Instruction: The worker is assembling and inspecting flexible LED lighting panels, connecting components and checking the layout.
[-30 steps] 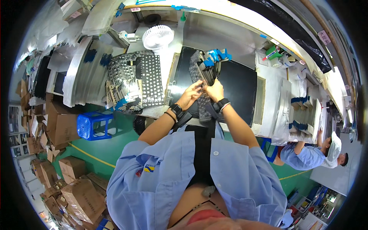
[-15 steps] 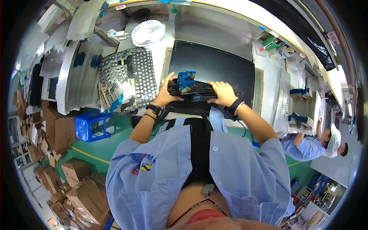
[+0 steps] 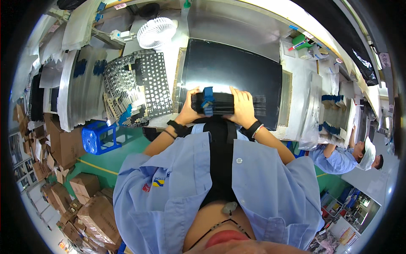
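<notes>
Gripping strip bundle (image 3: pixel 223 103) with curled left hand (image 3: pixel 187 111) and right hand (image 3: pixel 244 109) near board (image 3: pixel 237 63) front edge, seemingly squaring; needing even pressure.

The black panel (image 3: pixel 237 59) before you looks smooth and glossy, catching the light. Your bundle of thin black strips (image 3: pixel 224 102) has finely ridged edges, its blue wrapping (image 3: pixel 208 94) matt. Your shirt (image 3: pixel 270 182) is matt cloth; the stool (image 3: pixel 92 140) (moulded plastic, by its look) shines; the box (image 3: pixel 99 220) is dull cardboard.

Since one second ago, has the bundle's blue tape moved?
Yes; against the black mat, the blue tape moved leftward and toward the mat's near edge.
</notes>
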A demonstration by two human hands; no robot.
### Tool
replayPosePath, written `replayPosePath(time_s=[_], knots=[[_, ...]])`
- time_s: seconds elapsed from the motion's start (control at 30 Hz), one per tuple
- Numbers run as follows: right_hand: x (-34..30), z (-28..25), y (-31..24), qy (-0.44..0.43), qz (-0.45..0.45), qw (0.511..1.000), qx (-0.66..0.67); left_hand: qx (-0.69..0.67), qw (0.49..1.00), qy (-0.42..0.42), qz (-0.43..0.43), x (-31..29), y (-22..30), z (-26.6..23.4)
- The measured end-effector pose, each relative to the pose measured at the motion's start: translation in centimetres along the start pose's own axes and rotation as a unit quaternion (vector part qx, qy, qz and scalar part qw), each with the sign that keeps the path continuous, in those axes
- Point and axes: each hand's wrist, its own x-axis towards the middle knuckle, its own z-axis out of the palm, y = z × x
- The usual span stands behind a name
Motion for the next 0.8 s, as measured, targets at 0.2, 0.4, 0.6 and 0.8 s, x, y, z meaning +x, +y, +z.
replayPosePath(time_s=[0.2,0.4,0.6,0.8], knots=[[0.4,-0.1,0.6,0.013,-0.018,1.0,-0.002,-0.031,0.999,0.009,-0.033,0.3,0.8,0.4],[0.0,0.2,0.9,0.021,-0.029,0.999,-0.03,-0.001,0.996,-0.044,-0.072,0.2,1.1,-1.0],[0.1,0.0,0.5,0.008,0.023,0.997,-0.077,0.214,0.967,-0.072,0.118,-0.7,7.6,-1.7],[0.6,1.6,1.3,0.039,0.002,0.997,-0.067,0.16,0.979,-0.021,0.122,-0.3,9.3,-2.7]])
